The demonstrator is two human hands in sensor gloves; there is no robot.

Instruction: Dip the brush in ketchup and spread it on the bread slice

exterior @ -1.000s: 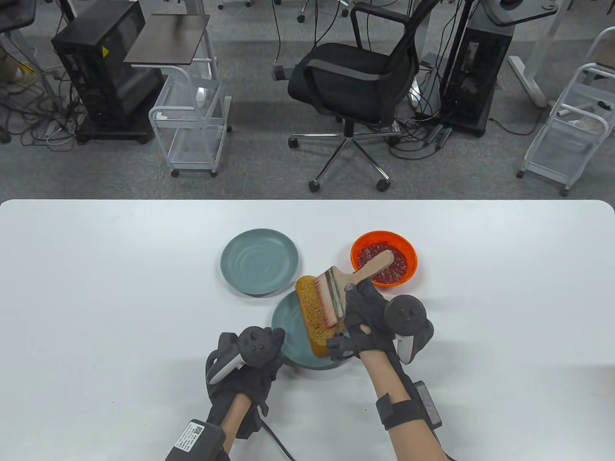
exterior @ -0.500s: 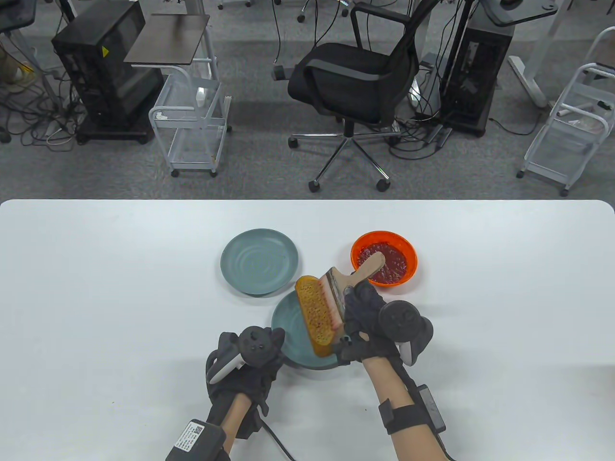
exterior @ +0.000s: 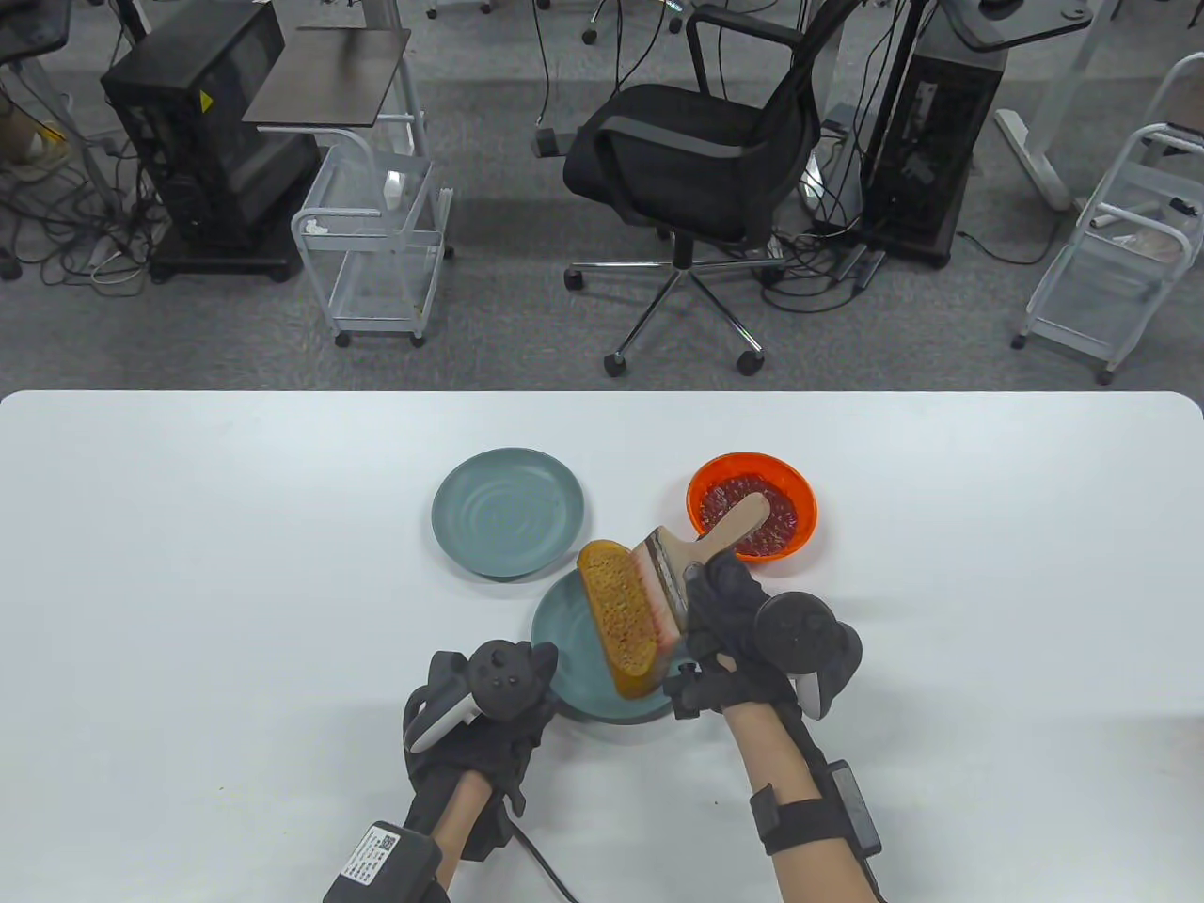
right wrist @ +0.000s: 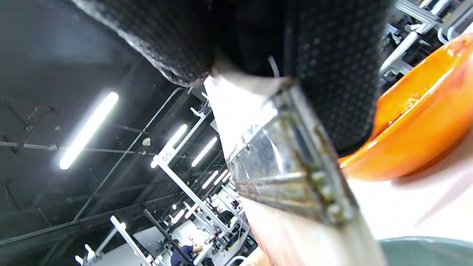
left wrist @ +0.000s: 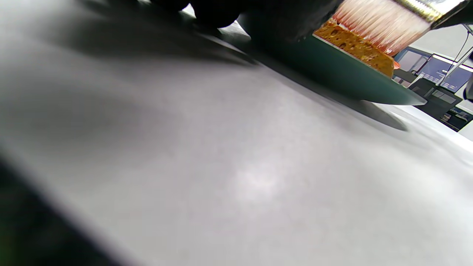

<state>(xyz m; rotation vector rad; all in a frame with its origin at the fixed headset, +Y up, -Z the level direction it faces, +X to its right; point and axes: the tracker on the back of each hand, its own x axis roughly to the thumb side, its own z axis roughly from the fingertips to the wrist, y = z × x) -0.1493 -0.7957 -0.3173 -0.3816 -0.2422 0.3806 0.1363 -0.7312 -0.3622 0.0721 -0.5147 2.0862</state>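
Observation:
A browned bread slice [exterior: 618, 616] lies on a teal plate [exterior: 564, 640] near the table's front middle. My right hand [exterior: 724, 611] grips a wide wooden-handled brush [exterior: 673, 574]; its red-tinged bristles lie along the slice's right edge. The brush handle points toward an orange bowl of ketchup [exterior: 752, 508] behind it. My left hand [exterior: 494, 696] rests at the plate's left rim; whether it holds the rim is hidden. The left wrist view shows the bread [left wrist: 354, 46] on the plate [left wrist: 332, 74] with bristles [left wrist: 373, 22] on it. The right wrist view shows gloved fingers [right wrist: 332, 66] on the brush ferrule [right wrist: 288, 166] and the bowl [right wrist: 417, 140].
A second, bare teal plate [exterior: 508, 511] sits left of the bowl, behind the bread plate. An office chair [exterior: 687, 160] and wire carts stand on the floor beyond the table's far edge [exterior: 602, 393].
My right hand has drawn the brush to the right across the slice, from its middle to its right edge. The left hand and the plate have stayed put.

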